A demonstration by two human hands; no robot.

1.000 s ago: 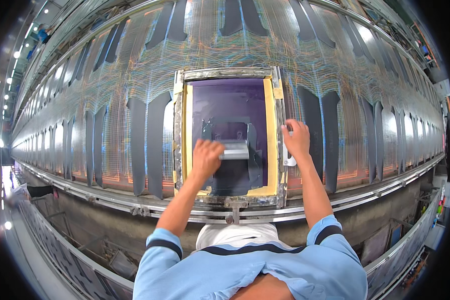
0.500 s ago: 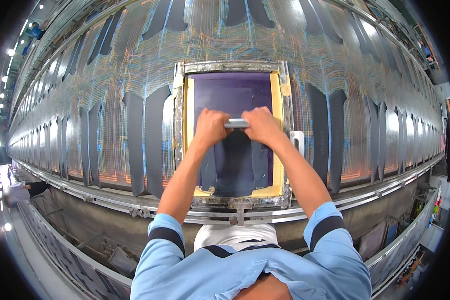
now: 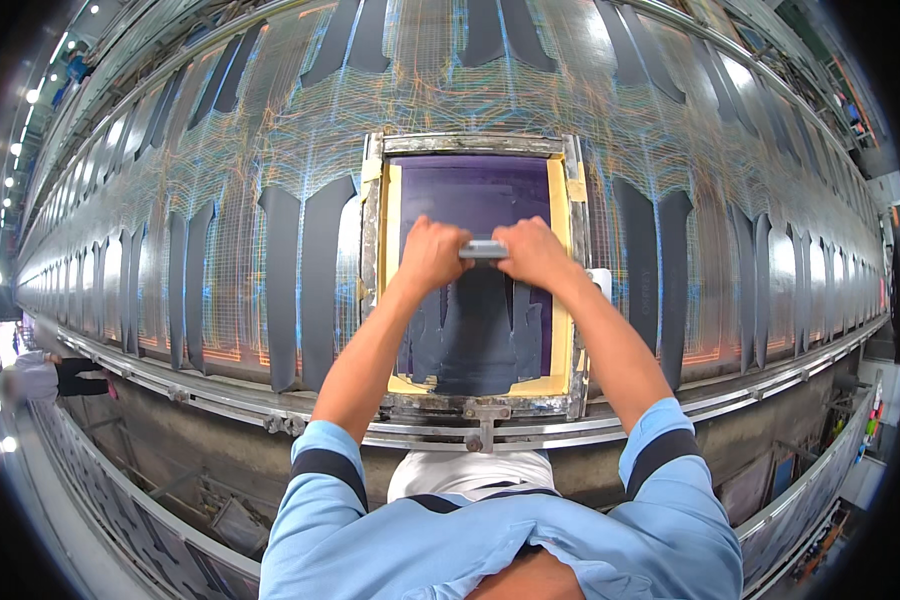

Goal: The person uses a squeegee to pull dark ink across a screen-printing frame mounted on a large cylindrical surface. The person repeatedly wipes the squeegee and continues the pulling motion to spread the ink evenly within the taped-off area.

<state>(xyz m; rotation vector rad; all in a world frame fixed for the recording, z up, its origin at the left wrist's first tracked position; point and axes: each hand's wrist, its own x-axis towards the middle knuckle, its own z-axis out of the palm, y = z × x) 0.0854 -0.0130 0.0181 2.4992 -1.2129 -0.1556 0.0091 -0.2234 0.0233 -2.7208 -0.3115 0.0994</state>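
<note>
Silver squeegee (image 3: 483, 250), between left fingers (image 3: 456, 240) and right fingers (image 3: 510, 238), both curled round its ends

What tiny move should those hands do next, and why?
Probably pull the silver bar gently toward the person's body. The left hand and right hand both grip it, one at each end, and the purple screen stretches on toward the body, with dark smears on that nearer part.

Light-blue short-sleeved shirt (image 3: 400, 550) with dark trim
A black band (image 3: 330, 470) rings each sleeve (image 3: 315, 515); a dark stripe (image 3: 435, 503) crosses the front, above a white garment (image 3: 432, 472).
</note>
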